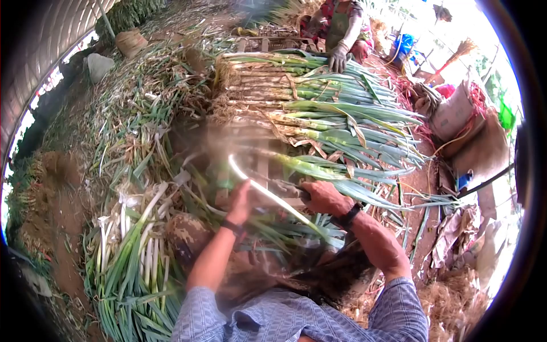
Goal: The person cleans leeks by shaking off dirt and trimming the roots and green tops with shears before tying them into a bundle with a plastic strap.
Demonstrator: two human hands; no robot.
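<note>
Shirt [296, 317], left hand [239, 205] against white stalk [279, 200]

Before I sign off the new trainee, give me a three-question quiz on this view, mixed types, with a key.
1. Multiple choice: which end of the leek running between the left hand and the right hand is white?
A) The upper-left end in the picture
B) The lower-right end in the picture

2. True or false: the other person's hand by the stacked leeks wears a glove.

3. Fill in: each wrist of the person wearing the camera carries a dark ____.

Key:
1. A
2. True
3. Band
</note>
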